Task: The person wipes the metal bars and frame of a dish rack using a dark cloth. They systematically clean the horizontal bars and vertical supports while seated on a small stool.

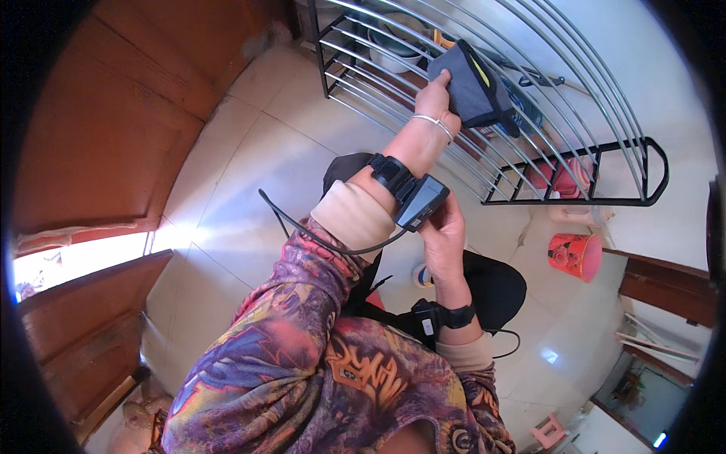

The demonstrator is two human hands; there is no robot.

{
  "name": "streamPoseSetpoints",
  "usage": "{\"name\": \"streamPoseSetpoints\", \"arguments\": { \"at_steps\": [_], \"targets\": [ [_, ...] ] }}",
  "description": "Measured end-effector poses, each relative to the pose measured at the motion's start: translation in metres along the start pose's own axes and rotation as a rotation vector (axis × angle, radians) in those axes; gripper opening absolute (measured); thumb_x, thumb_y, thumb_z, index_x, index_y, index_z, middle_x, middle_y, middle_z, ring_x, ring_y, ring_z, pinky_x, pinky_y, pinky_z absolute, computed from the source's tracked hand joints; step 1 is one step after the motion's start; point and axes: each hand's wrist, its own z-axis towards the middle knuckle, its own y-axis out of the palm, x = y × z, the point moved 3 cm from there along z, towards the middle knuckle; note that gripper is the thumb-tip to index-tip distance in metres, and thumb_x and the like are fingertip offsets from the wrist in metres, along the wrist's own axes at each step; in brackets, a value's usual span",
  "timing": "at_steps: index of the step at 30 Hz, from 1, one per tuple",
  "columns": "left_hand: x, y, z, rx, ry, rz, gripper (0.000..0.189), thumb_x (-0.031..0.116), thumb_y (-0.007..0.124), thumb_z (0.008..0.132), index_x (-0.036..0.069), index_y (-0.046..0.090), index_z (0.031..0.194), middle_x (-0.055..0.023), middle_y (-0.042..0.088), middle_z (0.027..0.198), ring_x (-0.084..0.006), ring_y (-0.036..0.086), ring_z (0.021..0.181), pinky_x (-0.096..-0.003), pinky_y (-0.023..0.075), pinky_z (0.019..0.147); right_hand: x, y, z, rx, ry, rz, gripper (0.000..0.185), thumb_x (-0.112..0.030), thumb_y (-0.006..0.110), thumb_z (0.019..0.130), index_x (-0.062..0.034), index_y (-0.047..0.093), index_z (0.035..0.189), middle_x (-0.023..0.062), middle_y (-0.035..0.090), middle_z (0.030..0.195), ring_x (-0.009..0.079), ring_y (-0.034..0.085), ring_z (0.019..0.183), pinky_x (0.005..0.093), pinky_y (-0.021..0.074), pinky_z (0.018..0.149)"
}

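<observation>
My left hand (439, 99) reaches out to a metal-tube rack (368, 74) and grips a grey fabric case (468, 85). The case has black edging and a yellow strip inside its fold, and it sits against or just above the tubes. A bangle (434, 122) circles that wrist, with a black strapped device (421, 201) and its cable further down the forearm. My right hand (445, 241) is close to this device, its fingers partly hidden behind it. Another strapped device (428, 323) is on my right wrist.
Behind the rack are a white bucket (394, 54), a long-handled tool (539, 76) and pink containers (567, 173). A red flowered bin (574, 256) stands on the tiled floor to the right. Brown wooden doors (108, 125) line the left side. A pink stool (549, 429) is at lower right.
</observation>
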Motion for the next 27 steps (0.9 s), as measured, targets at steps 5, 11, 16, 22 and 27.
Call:
{"name": "streamPoseSetpoints", "arguments": {
  "at_steps": [5, 11, 16, 22, 27],
  "targets": [
    [-0.004, 0.005, -0.014, -0.013, -0.052, -0.059, 0.027, 0.024, 0.054, 0.101, 0.001, 0.059, 0.116, -0.0144, 0.069, 0.109, -0.0344, 0.069, 0.095, -0.0536, 0.0536, 0.091, -0.002, 0.009, 0.005, -0.031, 0.002, -0.040, 0.052, 0.006, 0.075, 0.078, -0.0054, 0.054, 0.123, 0.0019, 0.063, 0.109, 0.0133, 0.060, 0.106, 0.0298, 0.0490, 0.096],
    [-0.015, 0.006, -0.021, -0.019, -0.134, 0.019, 0.027, 0.023, 0.056, 0.101, 0.001, 0.059, 0.116, -0.0133, 0.068, 0.107, -0.0314, 0.069, 0.092, -0.0501, 0.0565, 0.084, -0.008, 0.005, 0.011, -0.140, 0.079, 0.023, 0.051, 0.000, 0.081, 0.077, -0.0062, 0.054, 0.120, 0.0032, 0.065, 0.104, 0.0138, 0.064, 0.092, 0.0296, 0.0566, 0.076],
    [-0.020, 0.005, -0.022, -0.078, -0.038, 0.126, 0.027, 0.021, 0.058, 0.099, 0.000, 0.057, 0.116, -0.0132, 0.067, 0.103, -0.0294, 0.068, 0.088, -0.0462, 0.0567, 0.079, -0.006, 0.006, 0.009, -0.229, 0.187, 0.127, 0.048, -0.001, 0.082, 0.076, -0.0034, 0.055, 0.117, 0.0086, 0.067, 0.093, 0.0199, 0.066, 0.072, 0.0332, 0.0566, 0.060],
    [-0.026, 0.008, -0.032, -0.182, 0.192, 0.426, 0.027, 0.016, 0.061, 0.095, -0.001, 0.057, 0.115, -0.0123, 0.067, 0.100, -0.0238, 0.066, 0.081, -0.0393, 0.0540, 0.072, -0.025, 0.000, 0.014, -0.438, 0.277, -0.004, 0.052, -0.006, 0.084, 0.074, 0.0008, 0.057, 0.116, 0.0137, 0.070, 0.091, 0.0248, 0.070, 0.071, 0.0359, 0.0590, 0.061],
    [-0.034, 0.004, -0.025, -0.209, 0.260, 0.539, 0.029, 0.016, 0.061, 0.094, -0.003, 0.057, 0.116, -0.0105, 0.067, 0.099, -0.0218, 0.066, 0.083, -0.0366, 0.0532, 0.074, -0.021, 0.010, 0.003, -0.403, 0.321, 0.176, 0.055, -0.013, 0.086, 0.073, 0.0015, 0.056, 0.117, 0.0172, 0.071, 0.094, 0.0285, 0.072, 0.075, 0.0377, 0.0608, 0.063]
  ]
}}
